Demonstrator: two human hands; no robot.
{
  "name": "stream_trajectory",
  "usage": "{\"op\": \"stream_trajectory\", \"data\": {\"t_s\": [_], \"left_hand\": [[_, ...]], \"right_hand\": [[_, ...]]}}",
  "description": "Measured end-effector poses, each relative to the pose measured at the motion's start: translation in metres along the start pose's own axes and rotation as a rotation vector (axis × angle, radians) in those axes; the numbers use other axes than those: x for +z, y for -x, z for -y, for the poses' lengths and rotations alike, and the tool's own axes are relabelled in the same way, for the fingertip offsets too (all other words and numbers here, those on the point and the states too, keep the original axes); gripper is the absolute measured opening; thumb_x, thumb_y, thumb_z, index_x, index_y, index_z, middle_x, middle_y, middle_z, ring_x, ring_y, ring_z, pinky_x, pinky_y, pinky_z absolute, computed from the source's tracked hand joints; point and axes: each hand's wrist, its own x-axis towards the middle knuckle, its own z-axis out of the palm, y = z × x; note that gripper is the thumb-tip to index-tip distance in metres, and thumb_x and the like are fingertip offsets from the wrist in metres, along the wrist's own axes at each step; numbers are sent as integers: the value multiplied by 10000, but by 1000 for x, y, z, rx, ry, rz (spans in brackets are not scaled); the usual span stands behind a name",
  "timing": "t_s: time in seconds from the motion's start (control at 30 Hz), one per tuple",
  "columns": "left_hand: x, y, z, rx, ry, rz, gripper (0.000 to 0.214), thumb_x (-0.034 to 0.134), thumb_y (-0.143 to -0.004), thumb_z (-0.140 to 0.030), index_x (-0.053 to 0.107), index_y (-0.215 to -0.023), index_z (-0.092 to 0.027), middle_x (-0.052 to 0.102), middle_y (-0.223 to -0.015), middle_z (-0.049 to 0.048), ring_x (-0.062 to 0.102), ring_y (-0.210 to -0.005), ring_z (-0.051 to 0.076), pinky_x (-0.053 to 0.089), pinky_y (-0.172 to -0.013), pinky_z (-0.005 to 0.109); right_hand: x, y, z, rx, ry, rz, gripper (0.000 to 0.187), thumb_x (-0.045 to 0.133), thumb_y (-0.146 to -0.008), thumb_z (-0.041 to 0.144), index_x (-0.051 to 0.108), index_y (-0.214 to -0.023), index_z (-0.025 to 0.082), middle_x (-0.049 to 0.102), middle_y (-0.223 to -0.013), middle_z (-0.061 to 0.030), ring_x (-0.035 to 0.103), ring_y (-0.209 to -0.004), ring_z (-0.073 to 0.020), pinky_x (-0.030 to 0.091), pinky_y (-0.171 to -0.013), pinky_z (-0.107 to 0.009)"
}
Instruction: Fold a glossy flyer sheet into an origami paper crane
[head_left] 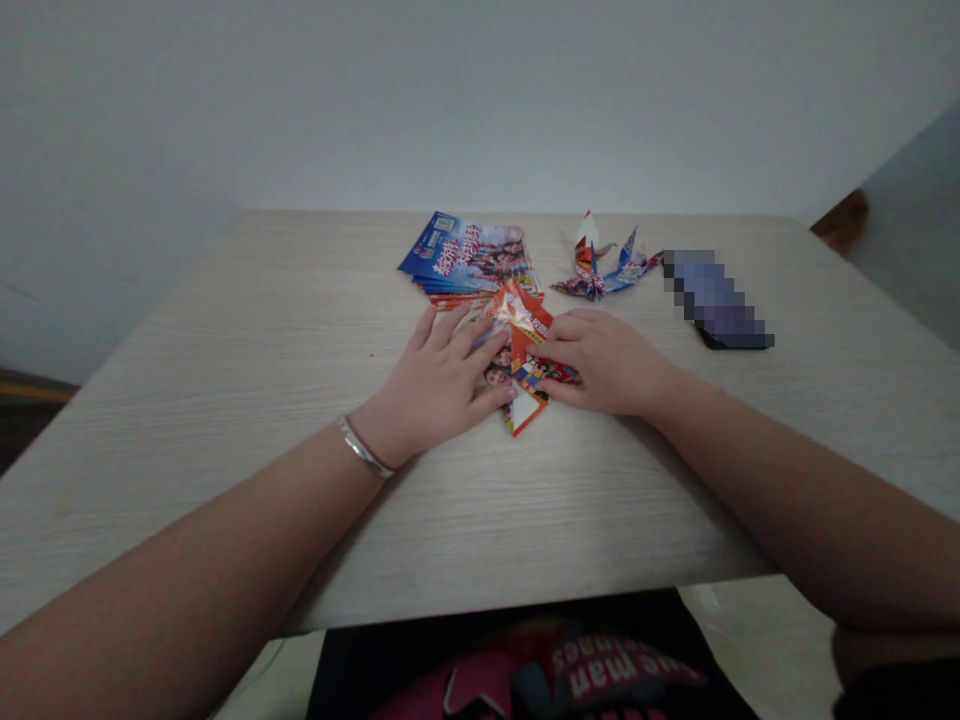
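Note:
A folded printed leaflet [531,385], orange, white and multicoloured, lies on the table with a pointed end toward me. My left hand [442,385] rests flat on its left side, fingers spread and pointing away; a silver bangle circles that wrist. On the right side, my right hand [600,360] has its fingers bent, with index finger and thumb closed on the leaflet's edge. Both hands hide part of the paper. Just behind it, a fanned stack of blue printed leaflets [476,250] touches or nearly touches its far tip.
Two folded paper cranes [600,275] stand behind my right hand, close together. A dark phone [720,300], its screen pixelated, lies to their right. The pale wood table [225,400] meets a white wall at its far edge; its near edge is close to my body.

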Motion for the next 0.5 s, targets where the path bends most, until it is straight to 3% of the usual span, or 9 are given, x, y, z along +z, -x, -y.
{"op": "stream_trajectory", "data": {"t_s": [0.07,0.13,0.23,0.37,0.5], "left_hand": [[3,1,3,37,-4,21,731,428,-989,-644,416,-1548,-173,434,-1592,184,293,-1517,414,149,-1226,668],[6,2,6,71,-11,22,811,468,-955,-687,370,-1571,-167,372,-1627,202,255,-1539,410,128,-1232,665],[7,3,8,81,-20,0,829,507,-937,-689,361,-1577,-183,344,-1643,196,246,-1543,411,115,-1239,654],[1,2,7,52,-15,10,726,496,-966,-622,430,-1547,-193,437,-1577,193,320,-1505,410,119,-1240,660],[-7,-1,7,27,-10,96,567,405,-1032,-491,475,-1523,-217,501,-1540,136,320,-1510,378,103,-1252,646]], "right_hand": [[1,2,-3,-45,-68,-29,265,593,-922,379,748,-959,168,713,-925,-130,651,-930,-284,537,-860,-455],[3,4,-5,-86,-136,-58,190,626,-886,358,713,-907,191,721,-1032,-140,635,-1124,-324,513,-990,-504],[6,7,-8,-98,-198,-52,162,662,-838,333,666,-938,205,692,-1244,-159,504,-1375,-367,410,-1142,-578],[6,10,-12,-6,-233,13,259,628,-865,361,632,-1054,185,671,-1310,-184,611,-1250,-341,408,-1143,-585],[4,11,-13,36,-185,60,519,635,-871,449,612,-1271,119,671,-1287,-201,622,-1183,-345,439,-1099,-549]]}}
